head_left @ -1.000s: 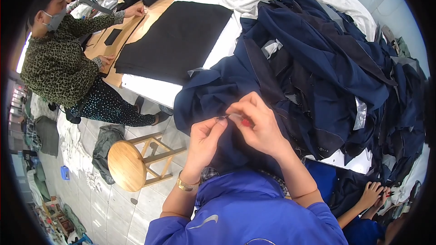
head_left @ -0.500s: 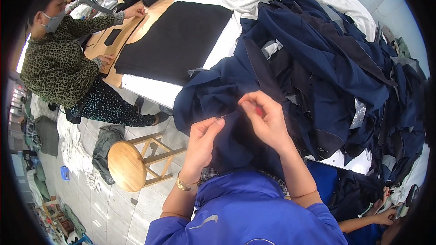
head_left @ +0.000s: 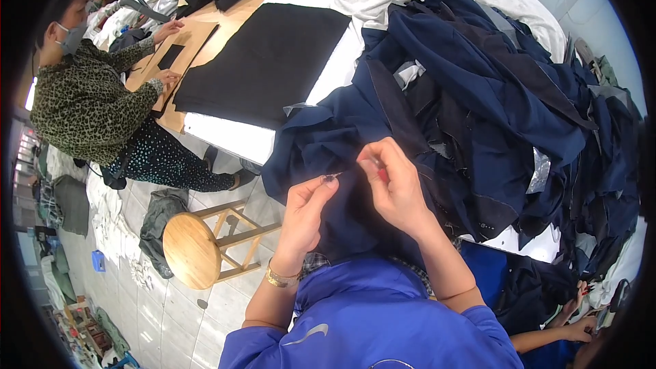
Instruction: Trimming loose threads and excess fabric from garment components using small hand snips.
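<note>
My left hand [head_left: 309,203]: fingers pinch thread end at navy garment [head_left: 342,157], draped off table [head_left: 225,138] edge. My right hand [head_left: 391,184]: fingers closed on small red tool [head_left: 383,175]. Step, judged: trimming stray thread; next needs thread taut, fabric clear.

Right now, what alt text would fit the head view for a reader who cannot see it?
A person's left hand and right hand pinch a dark navy garment at chest height, the right also gripping a small red tool. Navy garments are heaped on the table; a co-worker sits at its far left, beside a wooden stool.
</note>
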Tool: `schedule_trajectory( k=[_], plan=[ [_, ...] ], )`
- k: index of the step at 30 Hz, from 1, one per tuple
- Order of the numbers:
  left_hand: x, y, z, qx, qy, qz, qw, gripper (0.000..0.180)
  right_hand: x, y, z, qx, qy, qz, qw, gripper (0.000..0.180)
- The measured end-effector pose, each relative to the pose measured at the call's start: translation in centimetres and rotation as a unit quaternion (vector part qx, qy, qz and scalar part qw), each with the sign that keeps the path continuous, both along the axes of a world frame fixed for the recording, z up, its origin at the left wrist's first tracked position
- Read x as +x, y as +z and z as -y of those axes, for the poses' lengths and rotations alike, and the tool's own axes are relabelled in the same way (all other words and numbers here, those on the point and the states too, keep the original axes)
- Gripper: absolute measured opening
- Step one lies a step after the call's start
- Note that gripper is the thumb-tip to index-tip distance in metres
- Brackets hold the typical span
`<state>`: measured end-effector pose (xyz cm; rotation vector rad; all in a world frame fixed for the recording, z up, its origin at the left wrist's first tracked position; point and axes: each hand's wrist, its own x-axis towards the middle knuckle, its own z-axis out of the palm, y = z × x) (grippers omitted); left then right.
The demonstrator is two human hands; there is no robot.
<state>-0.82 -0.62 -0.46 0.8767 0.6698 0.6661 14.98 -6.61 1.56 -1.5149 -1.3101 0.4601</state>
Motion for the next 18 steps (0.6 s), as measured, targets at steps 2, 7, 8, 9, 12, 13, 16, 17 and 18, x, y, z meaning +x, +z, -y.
schedule_trajectory(
  k=[2, 7, 8, 9, 12, 13, 16, 17, 18],
  plan=[
    [0.0, 0.1, -0.1, -0.009, 0.004, 0.003, 1.0, 0.017, 0.0, -0.4, 0.1, -0.001, -0.028, -0.059, 0.998, 0.007],
    [0.1, 0.7, 0.1, -0.044, -0.008, -0.002, 0.999, 0.018, -0.1, 0.0, 0.5, 0.011, 0.006, -0.052, 0.999, 0.01],
    [0.0, 0.5, 0.1, -0.043, -0.008, -0.002, 0.999, 0.018, -0.3, 0.3, 0.4, 0.034, 0.02, -0.008, 0.999, 0.013],
    [-0.2, 0.0, 0.2, -0.015, -0.008, 0.009, 1.0, 0.018, -0.4, 0.1, 0.4, 0.044, 0.025, 0.022, 0.998, 0.023],
    [-0.1, 0.4, 0.4, 0.024, -0.006, 0.01, 1.0, 0.018, -0.9, 0.0, 0.4, 0.052, 0.024, 0.104, 0.993, 0.026],
    [0.0, 0.6, 0.5, 0.035, -0.004, -0.001, 0.999, 0.017, -0.9, 0.1, 0.5, 0.052, 0.024, 0.105, 0.993, 0.026],
    [-0.3, -0.1, 0.9, 0.017, 0.011, -0.001, 1.0, 0.017, -1.0, -0.1, 0.6, 0.01, 0.021, 0.058, 0.998, 0.021],
    [-0.3, 0.0, 0.9, 0.017, 0.011, -0.001, 1.0, 0.017, -1.0, -0.3, 0.5, 0.008, 0.009, 0.03, 0.999, 0.018],
    [-0.4, 0.0, 0.8, 0.016, 0.004, 0.001, 1.0, 0.017, -1.0, -0.3, 0.5, -0.002, -0.005, 0.005, 1.0, 0.014]
  ],
)
